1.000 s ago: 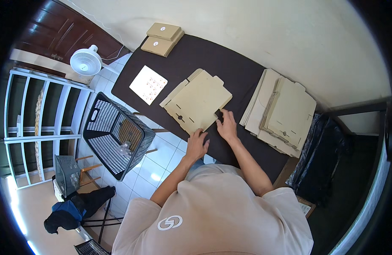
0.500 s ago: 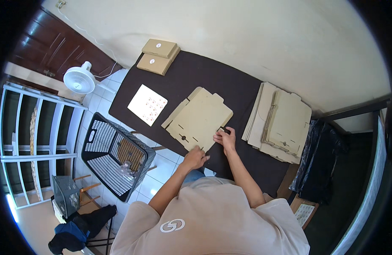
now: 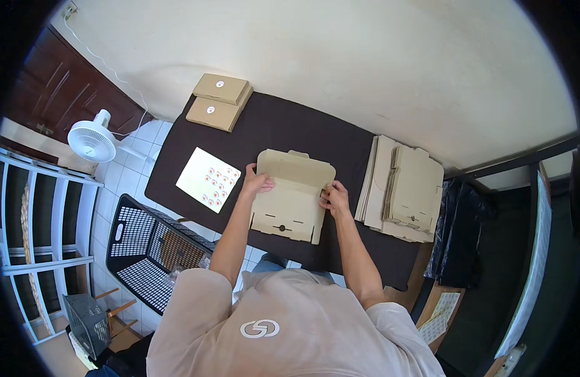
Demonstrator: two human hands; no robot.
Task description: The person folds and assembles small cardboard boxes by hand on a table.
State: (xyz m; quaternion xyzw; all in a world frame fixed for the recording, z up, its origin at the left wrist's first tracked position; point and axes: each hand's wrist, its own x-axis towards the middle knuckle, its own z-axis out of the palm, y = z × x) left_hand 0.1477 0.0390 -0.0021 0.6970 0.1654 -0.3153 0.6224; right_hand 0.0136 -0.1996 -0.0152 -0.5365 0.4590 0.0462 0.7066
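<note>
A brown cardboard box blank (image 3: 285, 208) lies in front of me at the near side of the dark-covered table, its far panel bent up along a crease. Slots and a round hole show in its near panel. My left hand (image 3: 258, 183) holds the left edge near that crease, thumb on the inner face. At the right edge, my right hand (image 3: 335, 198) has its fingers closed around the side flap. A small dark spot shows by the right fingertips; I cannot make out what it is.
A white sheet of round stickers (image 3: 209, 180) lies left of the blank. Two closed boxes (image 3: 216, 103) are stacked at the far left. Flat cardboard blanks (image 3: 410, 188) are piled on the right. A dark crate (image 3: 153, 251) and a white fan (image 3: 92, 139) stand left of the table.
The blank has turned straighter toward me and its far panel has been folded up. My left hand has moved from the near edge to the left side; my right has shifted slightly.
</note>
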